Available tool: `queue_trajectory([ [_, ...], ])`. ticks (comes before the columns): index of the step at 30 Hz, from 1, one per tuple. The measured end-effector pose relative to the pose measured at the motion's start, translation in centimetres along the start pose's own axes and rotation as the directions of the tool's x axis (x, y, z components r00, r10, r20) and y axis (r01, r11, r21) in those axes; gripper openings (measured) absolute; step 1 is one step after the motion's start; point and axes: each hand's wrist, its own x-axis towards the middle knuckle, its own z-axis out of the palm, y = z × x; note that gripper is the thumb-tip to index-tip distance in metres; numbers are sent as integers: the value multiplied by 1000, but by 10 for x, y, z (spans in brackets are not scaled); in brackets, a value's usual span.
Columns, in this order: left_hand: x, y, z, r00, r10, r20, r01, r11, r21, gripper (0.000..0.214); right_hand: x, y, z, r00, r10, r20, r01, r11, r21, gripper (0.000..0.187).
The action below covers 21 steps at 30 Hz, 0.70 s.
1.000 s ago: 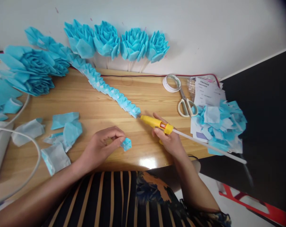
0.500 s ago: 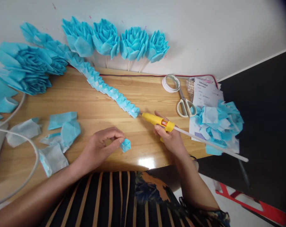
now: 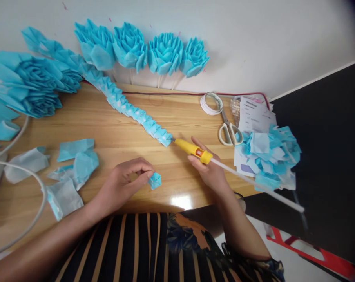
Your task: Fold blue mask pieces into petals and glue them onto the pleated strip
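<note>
My left hand (image 3: 126, 181) pinches a small folded blue paper piece (image 3: 155, 180) just above the wooden table (image 3: 115, 129). My right hand (image 3: 209, 172) is wrapped round a yellow glue gun (image 3: 192, 149) with a white glue stick (image 3: 254, 182) trailing out to the right. The gun's tip points at the near end of a long chain of folded blue paper pieces (image 3: 130, 109) that runs diagonally across the table to the far left.
Several blue paper flowers (image 3: 148, 53) lean on the wall behind, with bigger ones (image 3: 27, 84) at the left. Loose tissue sheets (image 3: 74, 162) lie at the left, scissors (image 3: 229, 131), a tape roll (image 3: 212, 103) and a heap of blue scraps (image 3: 268, 154) at the right. A white cable (image 3: 33, 180) curves at the left edge.
The right hand has tilted the glue gun slightly, its glue stick dipping lower at the right. The left hand and its paper piece have stayed nearly still.
</note>
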Motion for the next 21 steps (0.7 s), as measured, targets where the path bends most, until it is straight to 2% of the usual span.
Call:
queue_trajectory([
  [3,1,-1,1,1000,0,-6,0,1000,-1,21,1,7,1,987,-152,55,161,956,-243,66],
  [5,1,-1,1,1000,-2,-11,2,1000,-2,21,2,14,3,961,-257,98,275,881,-385,68],
  [7,0,-2,1,1000,-6,-12,6,1000,1,22,2,20,5,939,-333,92,335,816,-471,67],
  [10,1,-2,1,1000,-11,-11,12,1000,12,22,-1,24,5,926,-369,77,356,788,-502,73],
  [14,1,-3,1,1000,-22,-13,22,999,26,24,-6,25,-3,923,-359,136,381,809,-448,85],
  [17,2,-6,1,1000,-24,-15,25,999,45,25,-8,31,-13,941,-330,81,323,797,-511,81],
  [21,3,-6,1,997,-56,-58,60,997,56,25,-8,51,-35,945,-323,61,286,718,-634,69],
])
